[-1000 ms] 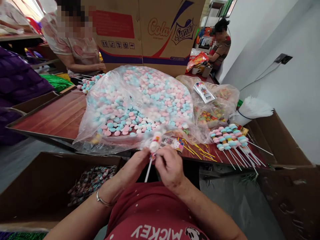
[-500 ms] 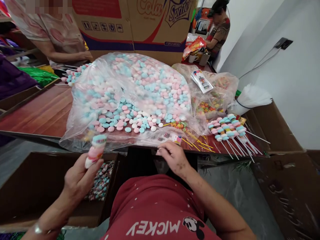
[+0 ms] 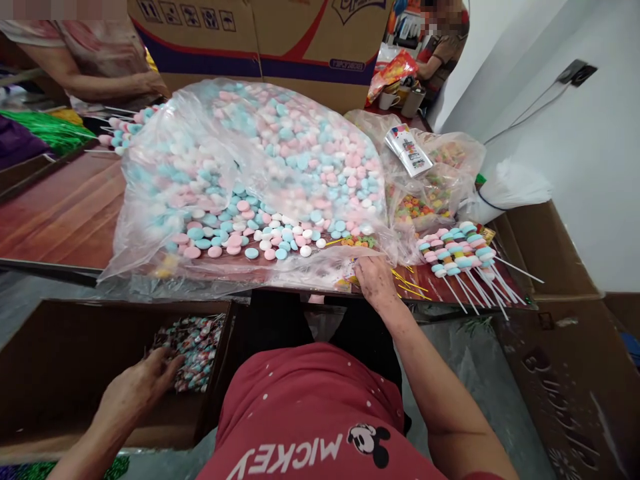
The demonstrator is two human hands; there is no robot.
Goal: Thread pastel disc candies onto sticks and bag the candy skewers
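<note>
My left hand (image 3: 140, 383) is down inside a cardboard box (image 3: 60, 360), over a pile of wrapped candy skewers (image 3: 197, 350). Its thumb and fingers stand apart, and no skewer shows in it. At the table's front edge my right hand (image 3: 376, 280) has its fingers bent down onto printed clear bags (image 3: 320, 272). Whatever its fingertips pinch is hidden. Yellow twist ties (image 3: 413, 287) lie just right of it. Behind it, a large clear bag (image 3: 295, 160) spills pink, blue and white candies (image 3: 240, 240), with small ring gummies (image 3: 360, 241) beside them.
Candy skewers on white sticks (image 3: 457, 252) lie at the table's right. Behind them are a bag of gummies (image 3: 425, 203), a silver printed packet (image 3: 409, 150) and a white bundle (image 3: 517, 190). A big carton (image 3: 260, 60) stands at the back. Two other people work beyond the table.
My left hand has lowered from the table edge into the box, and the wrapped candy skewer it held no longer shows in it. My right hand has moved right and forward onto the bags.
</note>
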